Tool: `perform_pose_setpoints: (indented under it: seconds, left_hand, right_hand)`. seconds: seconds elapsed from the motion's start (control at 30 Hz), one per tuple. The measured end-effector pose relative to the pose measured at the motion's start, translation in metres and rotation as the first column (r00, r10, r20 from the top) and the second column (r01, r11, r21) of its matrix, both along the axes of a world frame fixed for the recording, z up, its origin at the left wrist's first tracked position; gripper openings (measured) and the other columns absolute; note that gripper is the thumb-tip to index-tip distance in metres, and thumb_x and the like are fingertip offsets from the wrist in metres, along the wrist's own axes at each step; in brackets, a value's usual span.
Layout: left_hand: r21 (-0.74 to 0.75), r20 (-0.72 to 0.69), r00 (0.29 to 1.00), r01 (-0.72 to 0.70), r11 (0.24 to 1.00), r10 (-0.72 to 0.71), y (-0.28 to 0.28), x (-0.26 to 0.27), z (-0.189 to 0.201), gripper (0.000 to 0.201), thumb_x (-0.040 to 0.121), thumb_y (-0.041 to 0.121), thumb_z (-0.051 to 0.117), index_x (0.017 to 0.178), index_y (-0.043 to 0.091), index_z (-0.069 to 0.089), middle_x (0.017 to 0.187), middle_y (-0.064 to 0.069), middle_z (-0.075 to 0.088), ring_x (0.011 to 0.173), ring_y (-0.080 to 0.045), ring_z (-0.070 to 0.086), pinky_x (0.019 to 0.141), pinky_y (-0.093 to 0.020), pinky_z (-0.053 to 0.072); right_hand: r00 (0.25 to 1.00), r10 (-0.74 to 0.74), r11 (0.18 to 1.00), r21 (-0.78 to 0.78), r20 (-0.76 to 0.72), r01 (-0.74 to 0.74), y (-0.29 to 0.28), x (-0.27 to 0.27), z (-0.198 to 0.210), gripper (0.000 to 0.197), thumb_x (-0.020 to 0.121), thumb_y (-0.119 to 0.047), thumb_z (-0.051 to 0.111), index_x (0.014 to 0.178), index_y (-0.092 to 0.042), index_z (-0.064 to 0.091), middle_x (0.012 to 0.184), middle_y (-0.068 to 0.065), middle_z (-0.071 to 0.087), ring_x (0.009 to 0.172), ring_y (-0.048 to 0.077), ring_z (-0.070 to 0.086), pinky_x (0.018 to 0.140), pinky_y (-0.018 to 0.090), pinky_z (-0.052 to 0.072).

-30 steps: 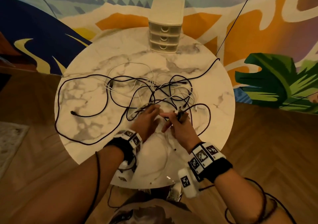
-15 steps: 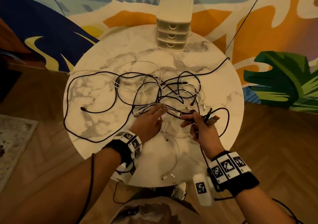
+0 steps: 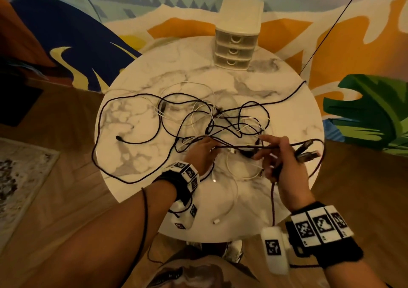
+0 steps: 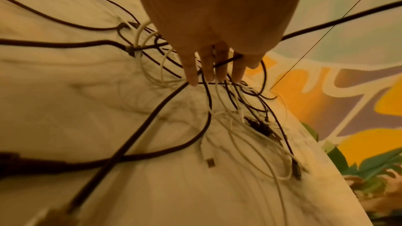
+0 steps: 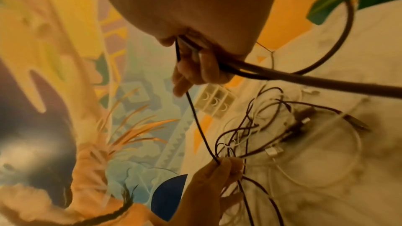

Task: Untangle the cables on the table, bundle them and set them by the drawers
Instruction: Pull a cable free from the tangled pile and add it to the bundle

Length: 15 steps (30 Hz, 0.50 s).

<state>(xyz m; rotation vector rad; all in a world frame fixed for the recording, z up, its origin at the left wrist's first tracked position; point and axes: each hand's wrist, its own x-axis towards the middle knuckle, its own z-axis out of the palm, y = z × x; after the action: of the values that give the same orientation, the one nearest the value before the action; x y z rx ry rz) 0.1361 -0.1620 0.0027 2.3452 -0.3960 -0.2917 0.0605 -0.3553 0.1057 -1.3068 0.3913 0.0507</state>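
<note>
A tangle of black and white cables point(image 3: 220, 119) lies mid-table on the round marble table point(image 3: 136, 119). My left hand point(image 3: 203, 153) rests on the near side of the tangle with straight fingers point(image 4: 208, 71), and a black strand runs across between them. Raised to the right of it, my right hand point(image 3: 268, 149) grips black cables point(image 5: 261, 73) whose plug ends point(image 3: 306, 153) stick out to the right. One thin black cable point(image 5: 200, 126) runs taut from this hand to the left hand point(image 5: 219, 166). The small white drawers point(image 3: 236, 44) stand at the table's far edge.
A white cable end point(image 3: 216, 221) lies near the front edge and a black plug point(image 3: 118, 138) lies on the left. One black cable point(image 3: 287, 97) trails off the far right rim. Wooden floor surrounds the table, with a rug point(image 3: 19, 172) at the left.
My right hand has moved right and up with the black cables, drawing one strand taut out of the tangle. The left hand stays pressed on the tangle.
</note>
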Motion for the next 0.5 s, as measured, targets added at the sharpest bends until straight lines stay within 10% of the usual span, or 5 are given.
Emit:
perform_pose_setpoints:
  seconds: [0.23, 0.5]
  left_hand:
    - [0.247, 0.07, 0.972, 0.2, 0.948, -0.224, -0.019, -0.024, 0.018, 0.029, 0.096, 0.032, 0.044, 0.114, 0.016, 0.062, 0.106, -0.005, 0.055, 0.098, -0.024, 0.053, 0.079, -0.041, 0.048]
    - [0.14, 0.09, 0.985, 0.136, 0.981, -0.15, 0.003, -0.02, 0.01, 0.019, 0.09, 0.012, 0.051, 0.103, 0.006, 0.065, 0.114, -0.014, 0.055, 0.104, -0.03, 0.055, 0.091, -0.039, 0.046]
  right_hand:
    - [0.953, 0.19, 0.981, 0.002, -0.235, -0.195, 0.016, -0.006, -0.036, 0.037, 0.099, -0.043, 0.033, 0.119, -0.024, 0.058, 0.069, 0.007, 0.066, 0.041, 0.01, 0.031, 0.04, 0.019, 0.016]
    - [0.985, 0.108, 0.994, 0.013, -0.132, -0.107, 0.021, -0.002, -0.02, 0.047, 0.1, -0.036, 0.033, 0.081, -0.005, 0.063, 0.066, 0.013, 0.065, 0.04, 0.011, 0.031, 0.038, 0.02, 0.017]
